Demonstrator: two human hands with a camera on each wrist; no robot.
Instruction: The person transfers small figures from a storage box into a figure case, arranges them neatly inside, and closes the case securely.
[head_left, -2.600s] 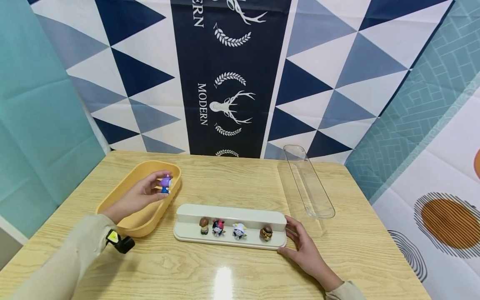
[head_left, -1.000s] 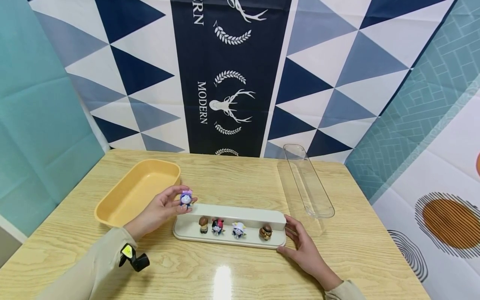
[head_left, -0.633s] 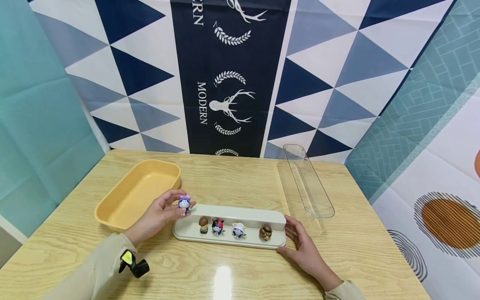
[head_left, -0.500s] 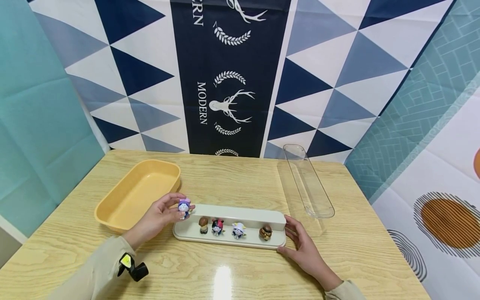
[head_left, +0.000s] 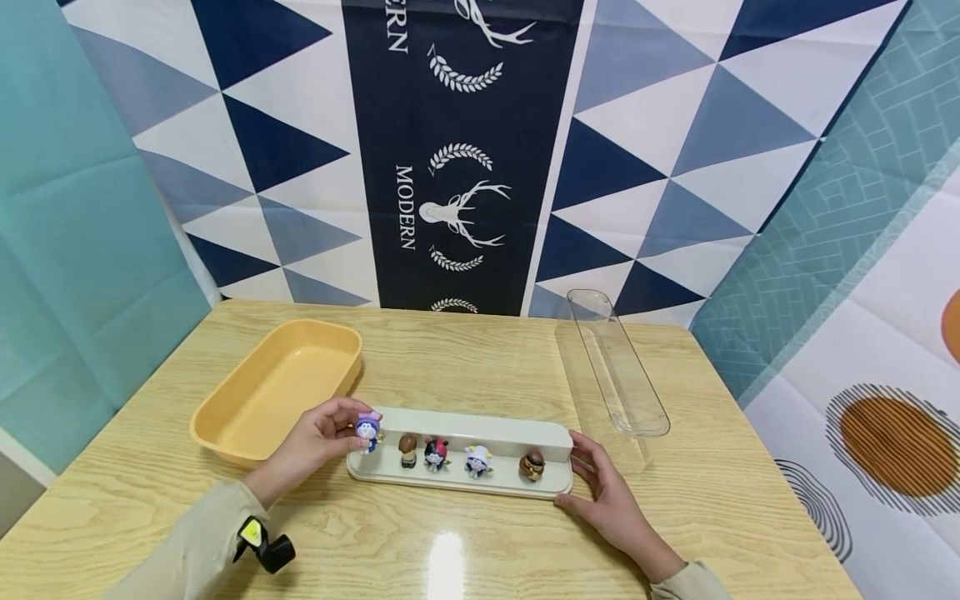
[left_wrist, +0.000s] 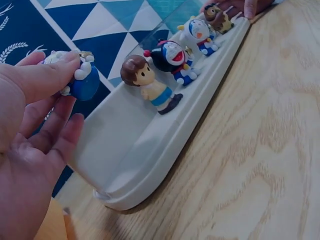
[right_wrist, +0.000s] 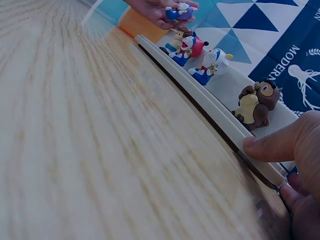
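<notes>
My left hand pinches a small cat figurine with a purple hood and blue body, between thumb and fingers. It hangs upright over the left end of a long white stepped display stand. A brown-haired boy figurine, a red-and-black-hooded cat figurine, a white-hooded cat figurine with yellow horns and a brown owl-like figurine stand along its lower step. My right hand grips the stand's right end, thumb at the front edge, fingers behind.
A yellow plastic basin stands on the wooden table at the left, close behind my left hand. A long clear plastic cover lies at the back right. Patterned cloth hangs behind the table.
My left hand has carried the purple-hooded cat figurine from over the yellow basin rightward, then lowered it toward the stand's left end, turning it face forward. My right hand stays put.
</notes>
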